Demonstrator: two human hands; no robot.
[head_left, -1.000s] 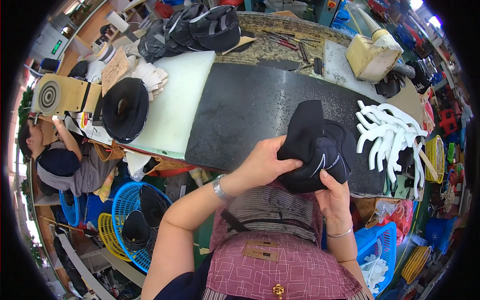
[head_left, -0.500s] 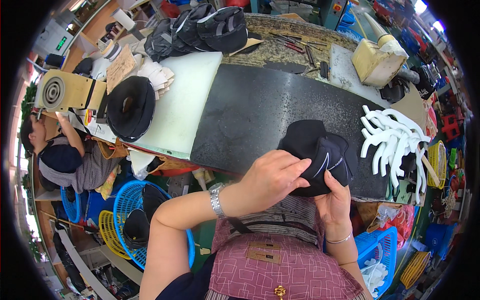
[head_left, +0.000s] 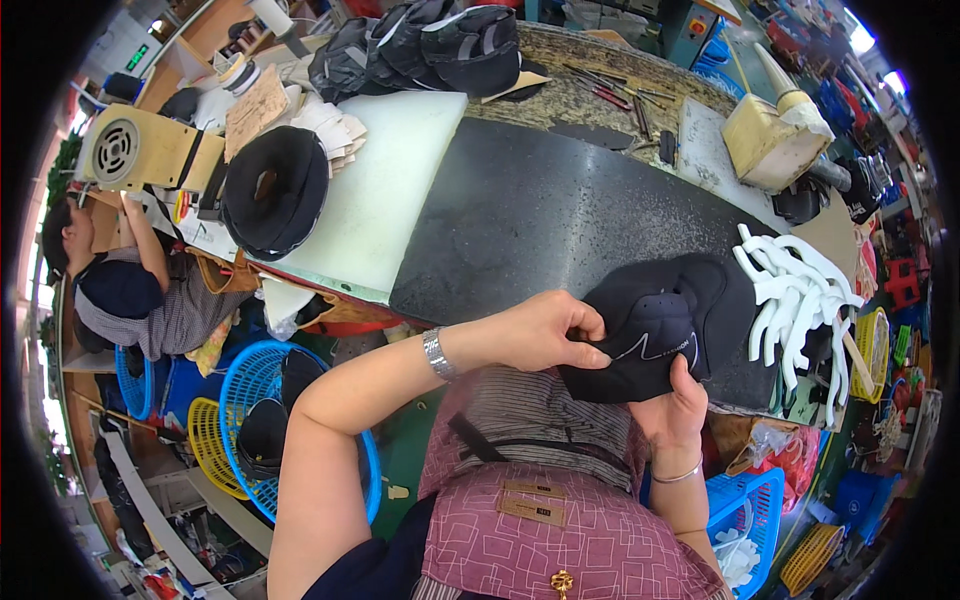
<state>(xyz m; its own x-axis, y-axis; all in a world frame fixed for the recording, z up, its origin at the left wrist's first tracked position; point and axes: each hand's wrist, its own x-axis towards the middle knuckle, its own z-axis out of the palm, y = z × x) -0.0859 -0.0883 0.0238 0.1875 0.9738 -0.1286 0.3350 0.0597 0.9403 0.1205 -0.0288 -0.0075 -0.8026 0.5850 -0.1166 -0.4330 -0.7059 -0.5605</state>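
Together, left hand (head_left: 552,330) pinches the black fabric piece (head_left: 655,315) at left, right hand (head_left: 674,408) clasps its near right side

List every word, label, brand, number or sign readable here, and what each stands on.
Wording is located, not copied out:
Small white lettering on the soft black fabric piece held by the left hand and right hand: partly legible.
Print on the flat tan rectangular labels of the purple-red patterned apron: too small to read.
Glowing green sign, far upper left: too blurred to read.
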